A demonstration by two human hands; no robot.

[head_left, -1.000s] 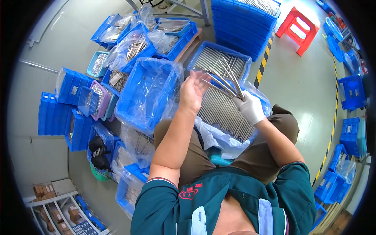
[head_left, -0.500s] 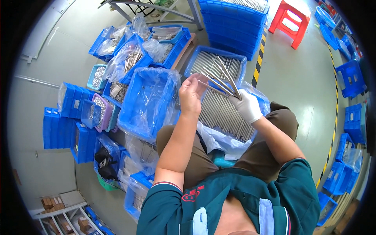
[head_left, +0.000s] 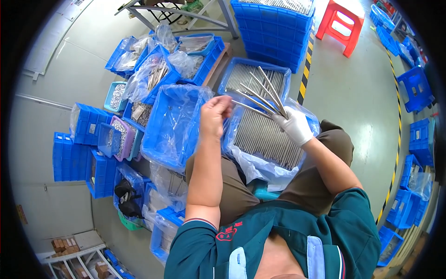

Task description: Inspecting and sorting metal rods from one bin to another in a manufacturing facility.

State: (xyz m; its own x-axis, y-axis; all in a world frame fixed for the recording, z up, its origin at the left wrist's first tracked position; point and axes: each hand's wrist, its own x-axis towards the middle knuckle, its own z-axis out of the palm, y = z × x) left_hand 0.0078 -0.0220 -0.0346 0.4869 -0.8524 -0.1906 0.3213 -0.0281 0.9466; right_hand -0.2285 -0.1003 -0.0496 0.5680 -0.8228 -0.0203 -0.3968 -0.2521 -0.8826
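Note:
My right hand point(head_left: 293, 124), in a white glove, grips a fan of several long thin metal rods point(head_left: 261, 93) that spread up and to the left. My bare left hand point(head_left: 215, 114) is closed around the tip of the lowest rod. Both hands hover over a blue plastic crate point(head_left: 260, 132) lined with clear plastic and filled with rows of the same rods. A second blue crate point(head_left: 173, 125), lined with a plastic bag, sits just left of my left hand.
Several more blue crates with metal parts crowd the floor at left point(head_left: 153, 74). A stack of blue crates point(head_left: 274, 28) stands ahead, a red stool point(head_left: 343, 23) beyond it. Yellow-black floor tape point(head_left: 305, 76) runs to the right, with further blue crates point(head_left: 416, 88) along the right side.
The fan of rods in my right hand has spread a little wider. My left hand has closed on the end of the lowest rod. The view has shifted slightly.

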